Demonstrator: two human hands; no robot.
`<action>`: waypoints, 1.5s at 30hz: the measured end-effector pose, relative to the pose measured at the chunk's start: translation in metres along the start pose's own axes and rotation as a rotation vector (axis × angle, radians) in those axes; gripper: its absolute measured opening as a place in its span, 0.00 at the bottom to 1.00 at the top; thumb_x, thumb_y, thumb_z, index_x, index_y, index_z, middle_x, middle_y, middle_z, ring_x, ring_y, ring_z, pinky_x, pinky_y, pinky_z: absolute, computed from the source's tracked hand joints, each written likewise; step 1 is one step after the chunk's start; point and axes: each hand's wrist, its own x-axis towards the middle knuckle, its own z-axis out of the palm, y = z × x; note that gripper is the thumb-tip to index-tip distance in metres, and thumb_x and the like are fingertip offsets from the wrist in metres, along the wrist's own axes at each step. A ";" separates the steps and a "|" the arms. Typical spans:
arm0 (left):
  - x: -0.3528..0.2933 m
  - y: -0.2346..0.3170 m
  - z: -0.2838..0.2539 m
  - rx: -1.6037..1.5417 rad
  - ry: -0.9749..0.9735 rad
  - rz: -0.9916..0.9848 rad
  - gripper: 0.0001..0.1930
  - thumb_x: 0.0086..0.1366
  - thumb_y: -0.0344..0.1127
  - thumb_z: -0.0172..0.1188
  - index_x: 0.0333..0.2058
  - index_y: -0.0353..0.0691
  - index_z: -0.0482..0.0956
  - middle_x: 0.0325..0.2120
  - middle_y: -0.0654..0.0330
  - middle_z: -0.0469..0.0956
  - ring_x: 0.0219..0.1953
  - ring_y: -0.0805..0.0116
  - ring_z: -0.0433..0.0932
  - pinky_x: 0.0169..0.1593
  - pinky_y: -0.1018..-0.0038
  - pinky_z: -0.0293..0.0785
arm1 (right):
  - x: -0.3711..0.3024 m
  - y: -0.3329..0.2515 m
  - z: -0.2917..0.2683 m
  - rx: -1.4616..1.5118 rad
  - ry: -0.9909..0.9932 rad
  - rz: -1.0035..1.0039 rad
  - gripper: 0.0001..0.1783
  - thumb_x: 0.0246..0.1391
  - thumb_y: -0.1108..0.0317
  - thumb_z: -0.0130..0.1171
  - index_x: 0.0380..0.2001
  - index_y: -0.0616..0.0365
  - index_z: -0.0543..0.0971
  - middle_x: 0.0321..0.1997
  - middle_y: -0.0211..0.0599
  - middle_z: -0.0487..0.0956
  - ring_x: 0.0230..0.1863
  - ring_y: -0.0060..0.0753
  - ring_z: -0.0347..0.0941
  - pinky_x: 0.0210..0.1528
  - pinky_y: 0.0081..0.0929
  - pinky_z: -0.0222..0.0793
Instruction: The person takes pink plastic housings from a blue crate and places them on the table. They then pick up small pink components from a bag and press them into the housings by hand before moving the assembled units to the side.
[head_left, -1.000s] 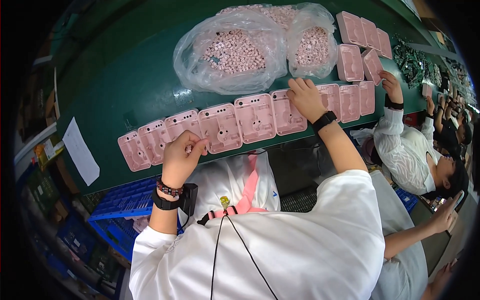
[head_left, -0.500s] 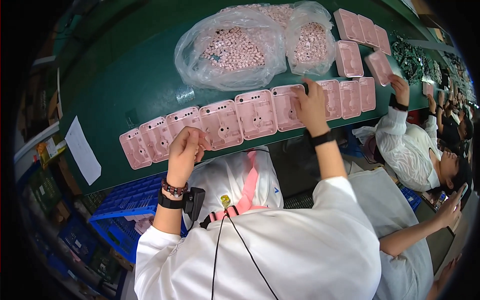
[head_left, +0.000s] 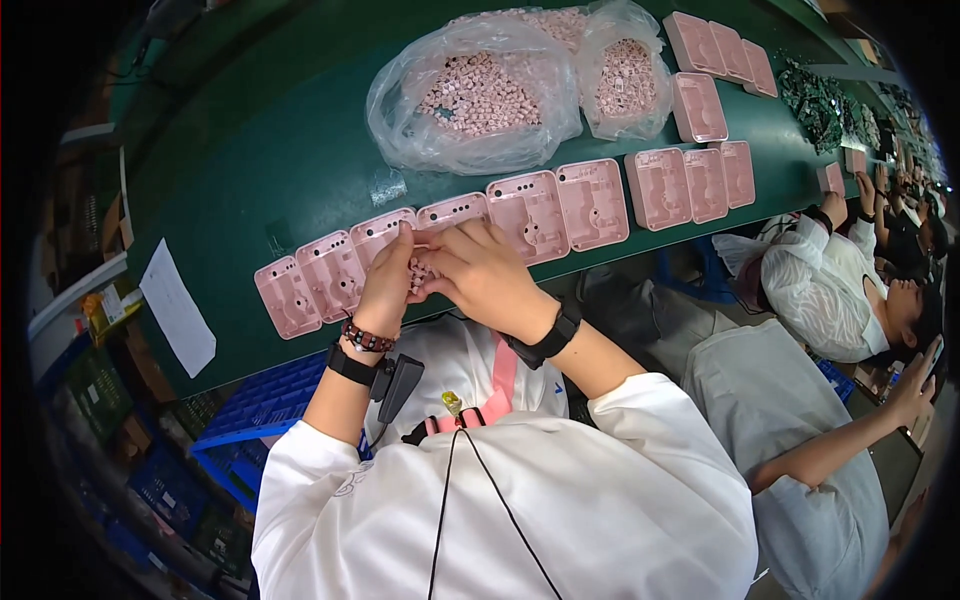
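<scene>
My left hand (head_left: pixel 382 292) is cupped, holding a small heap of pink plastic pieces (head_left: pixel 421 272). My right hand (head_left: pixel 490 275) meets it from the right, its fingers bent in at the heap; whether they pinch a piece is hidden. Both hands are over the near edge of the row of open pink plastic housings, partly covering one housing (head_left: pixel 452 210). Left of them lie a partly covered housing (head_left: pixel 370 232) and two more, the outermost a housing (head_left: pixel 287 298). Right of my hands, a housing (head_left: pixel 528 218) touches another housing (head_left: pixel 592 205).
Behind the row, a large clear bag (head_left: pixel 395 135) and a smaller bag (head_left: pixel 600 120) hold many pink pieces. More housings (head_left: pixel 662 190) stand right. A paper sheet (head_left: pixel 178 310) lies left. A blue crate (head_left: pixel 235 415) is below the table edge. A co-worker (head_left: pixel 815 285) sits at right.
My right hand has moved left from a housing to the pieces in my left hand. The co-worker's hand has carried a pink housing away to the right. The view has shifted slightly.
</scene>
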 end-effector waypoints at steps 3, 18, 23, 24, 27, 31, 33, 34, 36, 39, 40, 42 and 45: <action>-0.001 0.006 0.000 0.009 0.014 -0.073 0.21 0.67 0.50 0.38 0.36 0.38 0.72 0.18 0.67 0.70 0.13 0.81 0.62 0.14 0.86 0.49 | -0.002 0.001 0.006 -0.026 -0.014 -0.027 0.11 0.37 0.70 0.59 0.30 0.52 0.78 0.33 0.28 0.72 0.37 0.34 0.66 0.39 0.30 0.59; 0.021 -0.020 -0.009 -0.456 -0.160 -0.178 0.11 0.66 0.36 0.44 0.41 0.36 0.69 0.26 0.60 0.73 0.15 0.81 0.58 0.17 0.85 0.52 | -0.020 0.096 -0.053 -0.338 0.191 0.188 0.11 0.34 0.74 0.60 0.27 0.56 0.73 0.36 0.38 0.70 0.39 0.43 0.65 0.39 0.34 0.62; 0.028 -0.025 -0.030 -0.501 -0.141 -0.181 0.12 0.66 0.36 0.44 0.42 0.34 0.69 0.27 0.59 0.74 0.15 0.80 0.57 0.18 0.84 0.53 | -0.030 0.165 -0.095 -0.771 -0.022 0.144 0.07 0.32 0.72 0.60 0.21 0.53 0.75 0.43 0.33 0.71 0.45 0.38 0.64 0.43 0.31 0.62; 0.027 -0.025 -0.032 -0.504 -0.129 -0.175 0.12 0.66 0.36 0.44 0.42 0.34 0.68 0.27 0.59 0.74 0.15 0.80 0.57 0.18 0.84 0.53 | -0.030 0.173 -0.096 -0.837 -0.099 0.067 0.05 0.33 0.71 0.59 0.20 0.53 0.76 0.44 0.32 0.71 0.45 0.36 0.64 0.43 0.30 0.61; 0.023 -0.023 -0.035 -0.504 -0.101 -0.168 0.12 0.66 0.36 0.44 0.42 0.33 0.68 0.27 0.60 0.74 0.15 0.80 0.56 0.18 0.83 0.54 | -0.028 0.190 -0.095 -0.858 -0.170 -0.015 0.03 0.34 0.69 0.58 0.19 0.52 0.76 0.44 0.29 0.71 0.46 0.34 0.64 0.44 0.29 0.61; 0.021 -0.026 -0.035 -0.542 -0.113 -0.170 0.13 0.66 0.36 0.44 0.42 0.32 0.68 0.26 0.59 0.75 0.14 0.80 0.56 0.18 0.83 0.54 | -0.027 0.198 -0.091 -0.872 -0.218 -0.085 0.03 0.35 0.67 0.55 0.19 0.52 0.76 0.44 0.27 0.71 0.46 0.32 0.64 0.46 0.28 0.60; 0.021 -0.029 -0.035 -0.545 -0.116 -0.162 0.13 0.66 0.36 0.44 0.42 0.32 0.68 0.26 0.59 0.75 0.13 0.80 0.56 0.18 0.83 0.54 | -0.028 0.201 -0.091 -0.875 -0.226 -0.098 0.03 0.36 0.67 0.55 0.19 0.52 0.76 0.44 0.27 0.71 0.46 0.32 0.64 0.47 0.28 0.59; 0.021 -0.030 -0.036 -0.546 -0.119 -0.159 0.13 0.66 0.36 0.44 0.42 0.32 0.68 0.26 0.59 0.75 0.13 0.80 0.56 0.18 0.83 0.54 | -0.028 0.201 -0.091 -0.867 -0.224 -0.118 0.03 0.36 0.67 0.55 0.19 0.52 0.76 0.44 0.27 0.71 0.46 0.31 0.64 0.47 0.28 0.59; 0.021 -0.031 -0.036 -0.540 -0.117 -0.161 0.13 0.66 0.36 0.44 0.42 0.32 0.68 0.26 0.59 0.75 0.13 0.80 0.56 0.18 0.83 0.54 | -0.030 0.203 -0.092 -0.850 -0.217 -0.157 0.03 0.36 0.67 0.55 0.18 0.52 0.75 0.44 0.26 0.71 0.45 0.31 0.65 0.48 0.29 0.59; 0.021 -0.031 -0.035 -0.527 -0.115 -0.162 0.13 0.66 0.36 0.45 0.42 0.32 0.68 0.26 0.58 0.76 0.13 0.79 0.57 0.18 0.83 0.54 | -0.032 0.206 -0.094 -0.830 -0.220 -0.163 0.03 0.36 0.67 0.55 0.19 0.52 0.75 0.44 0.26 0.72 0.45 0.31 0.65 0.48 0.29 0.59; 0.021 -0.031 -0.034 -0.525 -0.111 -0.159 0.13 0.66 0.36 0.45 0.42 0.32 0.68 0.26 0.58 0.76 0.13 0.79 0.57 0.18 0.83 0.54 | -0.033 0.207 -0.094 -0.820 -0.222 -0.165 0.03 0.36 0.68 0.54 0.19 0.52 0.75 0.44 0.26 0.72 0.45 0.31 0.65 0.48 0.29 0.59; 0.020 -0.031 -0.033 -0.519 -0.103 -0.153 0.13 0.65 0.36 0.45 0.42 0.32 0.68 0.26 0.58 0.76 0.13 0.79 0.57 0.18 0.83 0.55 | -0.033 0.209 -0.093 -0.824 -0.231 -0.165 0.03 0.37 0.68 0.54 0.19 0.52 0.75 0.44 0.26 0.72 0.45 0.31 0.65 0.48 0.29 0.59; 0.018 -0.028 -0.032 -0.506 -0.083 -0.156 0.13 0.65 0.36 0.45 0.42 0.32 0.68 0.25 0.59 0.76 0.13 0.79 0.57 0.18 0.83 0.55 | -0.034 0.210 -0.092 -0.830 -0.254 -0.167 0.03 0.37 0.68 0.55 0.20 0.51 0.75 0.45 0.27 0.72 0.46 0.31 0.65 0.49 0.29 0.59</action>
